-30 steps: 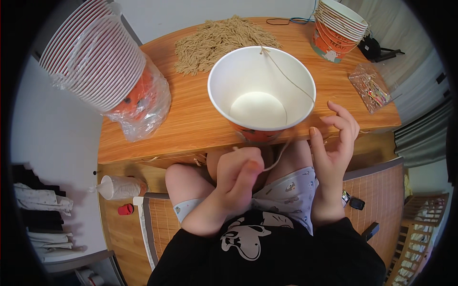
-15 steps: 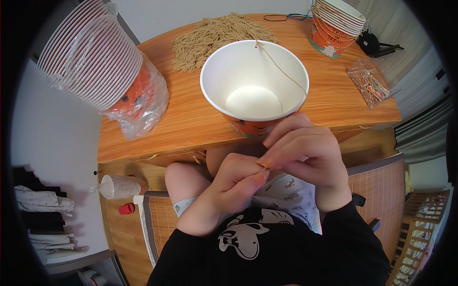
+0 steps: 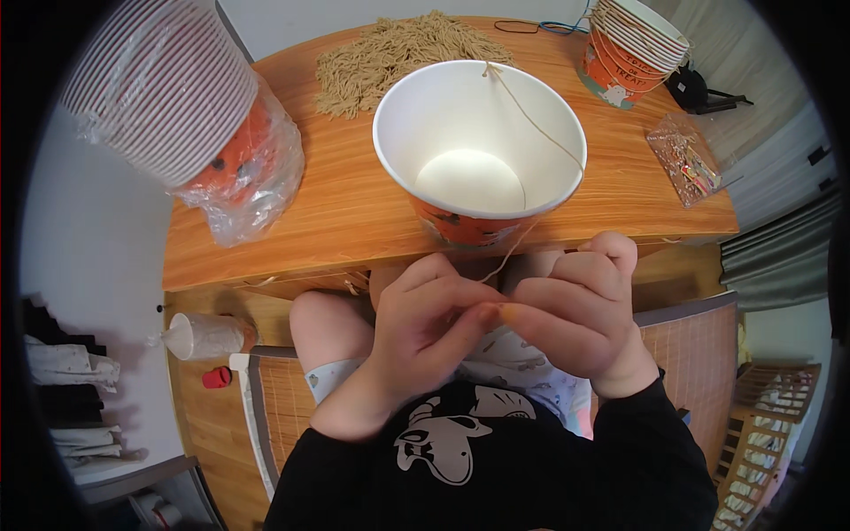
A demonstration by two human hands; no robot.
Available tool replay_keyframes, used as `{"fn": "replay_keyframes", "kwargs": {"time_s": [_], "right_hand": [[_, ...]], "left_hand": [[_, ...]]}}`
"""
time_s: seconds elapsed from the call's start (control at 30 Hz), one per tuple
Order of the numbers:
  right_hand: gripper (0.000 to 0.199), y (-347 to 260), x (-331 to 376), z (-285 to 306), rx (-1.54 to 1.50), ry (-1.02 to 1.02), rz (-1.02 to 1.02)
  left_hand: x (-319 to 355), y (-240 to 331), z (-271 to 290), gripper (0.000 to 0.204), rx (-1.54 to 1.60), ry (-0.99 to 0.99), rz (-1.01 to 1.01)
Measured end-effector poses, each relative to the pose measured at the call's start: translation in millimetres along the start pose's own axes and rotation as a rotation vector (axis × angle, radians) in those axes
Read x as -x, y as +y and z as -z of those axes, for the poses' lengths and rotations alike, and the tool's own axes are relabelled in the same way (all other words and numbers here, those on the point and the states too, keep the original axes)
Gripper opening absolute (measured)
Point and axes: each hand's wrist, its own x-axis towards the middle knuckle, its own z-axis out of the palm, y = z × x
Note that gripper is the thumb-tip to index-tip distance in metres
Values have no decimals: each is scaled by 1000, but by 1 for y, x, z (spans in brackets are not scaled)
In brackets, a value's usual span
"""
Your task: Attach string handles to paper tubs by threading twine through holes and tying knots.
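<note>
A paper bucket [image 3: 443,124], white inside and orange with printed figures outside, stands near the table's front edge. Tan string [image 3: 529,108] is knotted at its far rim, crosses the opening to the right rim and hangs down to my fingers. My left hand [image 3: 421,323] is closed, its thumb and forefinger pinching the string's lower end. Against those fingertips my right hand [image 3: 580,310] is closed too, thumb and forefinger pressed together at the same spot. The string's tip is hidden between the fingers. Both hands are above my lap, just in front of the table.
Behind the bucket lies a heap of tan strings [image 3: 403,62]. A tall plastic-wrapped stack of buckets [image 3: 239,159] stands left on the wooden table [image 3: 336,199]. Far right are nested buckets with string handles [image 3: 620,66], a black object [image 3: 691,88] and a clear bag of small pieces [image 3: 686,159].
My right hand has come down from beside the bucket's rim to fingertip level with my left. A length of string now shows between bucket and fingers. The whole view has shifted slightly.
</note>
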Motion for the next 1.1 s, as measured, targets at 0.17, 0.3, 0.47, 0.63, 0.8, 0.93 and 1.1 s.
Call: {"fn": "replay_keyframes", "kwargs": {"time_s": [0.17,0.3,0.47,0.63,0.8,0.93,1.1], "right_hand": [[17,6,-3,-3,-149,-118,-52],[20,5,-21,-5,-181,-126,-147],[31,13,-19,-10,-333,126,-269],[33,19,-24,-9,-245,137,-271],[29,27,-36,-5,-137,61,-247],[24,32,-50,-1,-99,-78,-195],[20,46,-68,5,-50,-216,-108]], "left_hand": [[5,6,-3,10,-178,114,-84],[3,-6,-4,10,-308,290,-186],[-7,-24,-9,8,-375,493,-158],[-14,-28,-13,8,-417,479,-185],[-16,-29,-16,7,-381,487,-194],[-16,-30,-18,6,-352,492,-167],[-18,-29,-17,6,-380,464,-161]]}}
